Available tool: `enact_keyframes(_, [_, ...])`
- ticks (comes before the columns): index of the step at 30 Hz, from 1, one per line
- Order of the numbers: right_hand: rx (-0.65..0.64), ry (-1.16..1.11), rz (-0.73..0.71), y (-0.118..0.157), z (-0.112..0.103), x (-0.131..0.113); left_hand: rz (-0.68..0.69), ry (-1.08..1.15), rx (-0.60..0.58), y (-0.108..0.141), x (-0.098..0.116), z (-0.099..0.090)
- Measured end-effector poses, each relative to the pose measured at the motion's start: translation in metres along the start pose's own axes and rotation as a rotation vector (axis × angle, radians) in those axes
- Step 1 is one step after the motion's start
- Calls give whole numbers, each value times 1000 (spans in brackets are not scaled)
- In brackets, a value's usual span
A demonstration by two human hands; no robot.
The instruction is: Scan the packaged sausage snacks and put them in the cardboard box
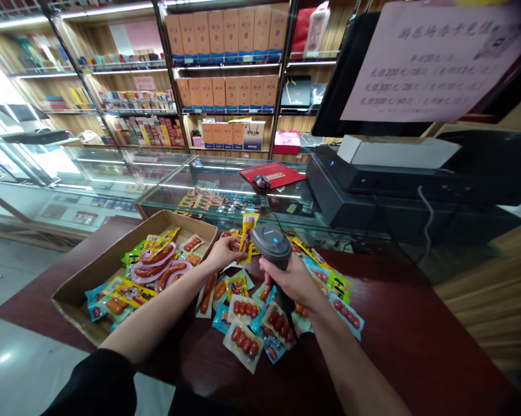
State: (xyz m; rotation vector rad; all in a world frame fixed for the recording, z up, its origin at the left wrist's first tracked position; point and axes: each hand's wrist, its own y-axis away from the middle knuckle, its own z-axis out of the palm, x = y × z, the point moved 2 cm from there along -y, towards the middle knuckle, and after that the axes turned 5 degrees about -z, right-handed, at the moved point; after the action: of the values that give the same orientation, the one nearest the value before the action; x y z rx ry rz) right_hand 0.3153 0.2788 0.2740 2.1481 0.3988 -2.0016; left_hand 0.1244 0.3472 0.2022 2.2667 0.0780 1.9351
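Observation:
In my right hand (288, 280) is a dark grey barcode scanner (272, 244) with a small blue light on top; my fingers wrap round its handle. A yellow snack packet (247, 231) stands upright in the fingers of my left hand (226, 253), just left of the scanner head. Below both hands, packaged sausages (244, 342) and other bright packets lie in a loose pile on the dark red table (399, 312). On the left, an open cardboard box (76, 281) holds more packets, with sausages in clear wrap (156, 268) among them. My left forearm passes over the box's right part.
Behind the table runs a glass counter (173, 190) bearing a red mat (281, 173) and a black mouse (261, 182). At the right stand a black machine (359, 196) and a monitor with a pink paper sign (416, 69). Shelves of orange boxes (229, 34) fill the back.

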Motion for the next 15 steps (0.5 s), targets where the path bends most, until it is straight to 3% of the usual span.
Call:
enact_keyframes(8, [9,5,-6,1,0,-1,16,21,-13,-3,-4,-1])
enact_keyframes(15, [-19,60,-37,6,2,-15,53,97,-40,2,20,-11])
